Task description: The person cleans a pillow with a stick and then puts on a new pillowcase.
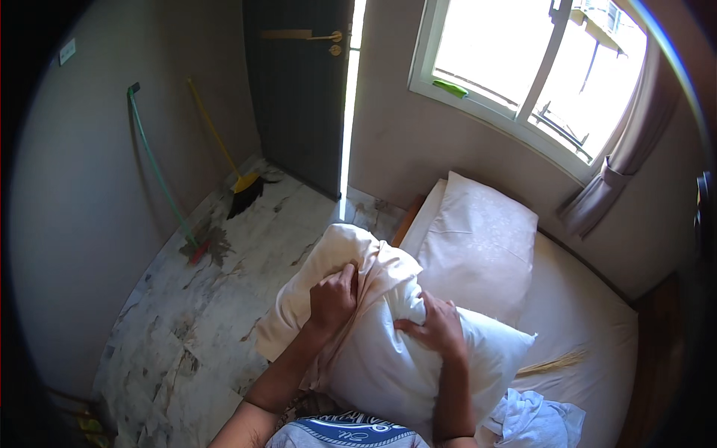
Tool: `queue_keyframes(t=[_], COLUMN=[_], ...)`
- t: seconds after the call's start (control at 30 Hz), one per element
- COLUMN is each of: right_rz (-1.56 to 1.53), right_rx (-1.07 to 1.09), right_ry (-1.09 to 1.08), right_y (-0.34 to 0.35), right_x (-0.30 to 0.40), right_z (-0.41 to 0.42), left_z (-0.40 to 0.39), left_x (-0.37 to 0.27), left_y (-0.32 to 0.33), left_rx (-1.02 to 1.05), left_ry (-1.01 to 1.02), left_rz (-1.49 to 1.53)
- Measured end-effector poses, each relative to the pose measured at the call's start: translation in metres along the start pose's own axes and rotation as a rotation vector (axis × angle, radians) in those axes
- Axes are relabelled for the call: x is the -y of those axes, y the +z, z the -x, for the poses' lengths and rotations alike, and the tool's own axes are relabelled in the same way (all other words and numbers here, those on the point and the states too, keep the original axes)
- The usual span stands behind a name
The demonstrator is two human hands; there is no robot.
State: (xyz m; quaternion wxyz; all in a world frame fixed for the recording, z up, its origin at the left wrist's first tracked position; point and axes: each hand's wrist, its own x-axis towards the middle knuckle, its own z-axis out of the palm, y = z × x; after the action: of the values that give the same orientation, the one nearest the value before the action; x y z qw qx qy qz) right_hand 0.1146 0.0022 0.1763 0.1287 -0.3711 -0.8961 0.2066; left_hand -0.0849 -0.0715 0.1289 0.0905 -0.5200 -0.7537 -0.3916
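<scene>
A white pillow lies across in front of my body, its left part covered by a cream pillowcase. My left hand grips the bunched edge of the pillowcase near the top. My right hand clasps the bare white pillow to the right of that edge, fingers over its far side and thumb on the fabric. The pillow's right corner sticks out past my right wrist, uncovered.
Another cased pillow rests on the bed. A straw brush and a crumpled light-blue cloth lie nearer. A yellow broom and a green-handled tool lean on the left wall by the dark door.
</scene>
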Motion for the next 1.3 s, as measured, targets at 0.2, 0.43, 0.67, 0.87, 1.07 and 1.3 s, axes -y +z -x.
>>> queue_keyframes(t=[0.2,0.43,0.67,0.87,1.07,1.3], right_rz=[0.007,0.14,0.202,0.131,0.126,0.116], right_rx=[-0.24,-0.646,-0.63,-0.247,-0.127,0.2], right_ry=[0.06,-0.17,-0.145,-0.117,-0.26,-0.373], right_y=[-0.009,-0.059,-0.021,0.065,0.062,0.011], right_x=[0.012,0.071,0.093,0.076,0.097,0.1], right_z=[0.025,0.028,0.028,0.02,0.014,0.049], left_z=[0.03,-0.004,-0.022,0.018,0.036,0.068], left_x=[-0.037,-0.037,-0.03,0.007,0.032,0.043], left_y=[-0.036,-0.086,-0.118,-0.075,-0.074,-0.068], left_rx=[0.273,-0.119,-0.273,0.042,-0.005,-0.05], left_ry=[0.355,0.335,-0.007,-0.139,-0.374,-0.307], left_rz=[0.482,0.598,0.445,0.062,-0.124,-0.007])
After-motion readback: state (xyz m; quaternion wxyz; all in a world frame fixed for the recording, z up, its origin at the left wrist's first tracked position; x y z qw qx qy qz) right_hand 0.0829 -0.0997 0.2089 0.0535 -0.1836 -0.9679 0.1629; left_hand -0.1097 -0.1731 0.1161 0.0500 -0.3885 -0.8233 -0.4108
